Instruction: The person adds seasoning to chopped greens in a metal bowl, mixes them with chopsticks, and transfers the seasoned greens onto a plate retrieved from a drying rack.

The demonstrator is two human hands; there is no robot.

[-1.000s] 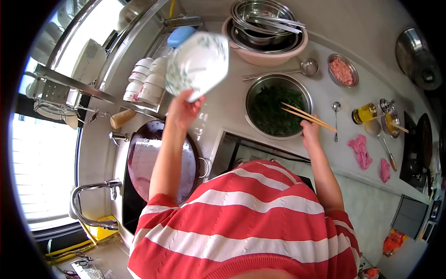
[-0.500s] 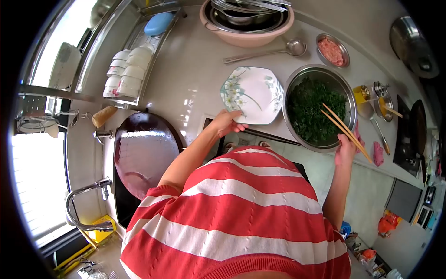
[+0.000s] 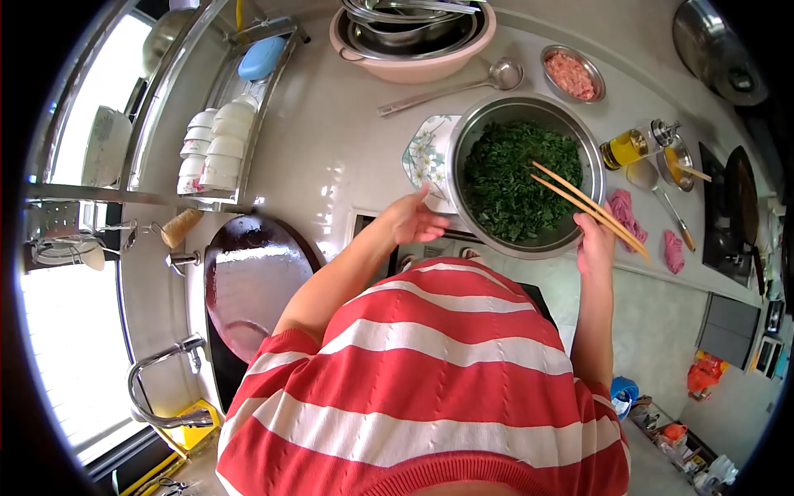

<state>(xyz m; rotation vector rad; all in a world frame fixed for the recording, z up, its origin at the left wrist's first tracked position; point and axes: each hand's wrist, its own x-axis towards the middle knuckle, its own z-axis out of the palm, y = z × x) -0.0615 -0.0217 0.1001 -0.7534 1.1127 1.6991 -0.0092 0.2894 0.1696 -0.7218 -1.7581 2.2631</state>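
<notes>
A large steel mixing bowl (image 3: 602, 165) holds chopped leafy greens (image 3: 521, 178). It overlaps the white flower-patterned plate (image 3: 426, 157), hiding most of it. A pair of wooden chopsticks (image 3: 608, 219) leans out of the greens and crosses the near right rim. My right hand (image 3: 595, 241) grips the bowl at that rim, with the chopsticks lying across by its fingers. My left hand (image 3: 418, 219) is open at the plate's near edge, fingers spread, thumb close to or touching the plate. Whether the bowl rests on the plate or hovers over it, I cannot tell.
Behind are a ladle (image 3: 451, 88), a small bowl of minced meat (image 3: 572, 76) and a pink basin (image 3: 413, 70). An oil bottle (image 3: 626, 149), a spatula (image 3: 678, 227) and pink cloths (image 3: 626, 219) lie right. Stacked bowls (image 3: 223, 149) stand left beside the brown lid (image 3: 256, 281).
The bowl of greens has shifted left over the plate, with my right hand and the chopsticks moving along. My left hand has let go of the plate's edge and opened. The view has turned slightly.
</notes>
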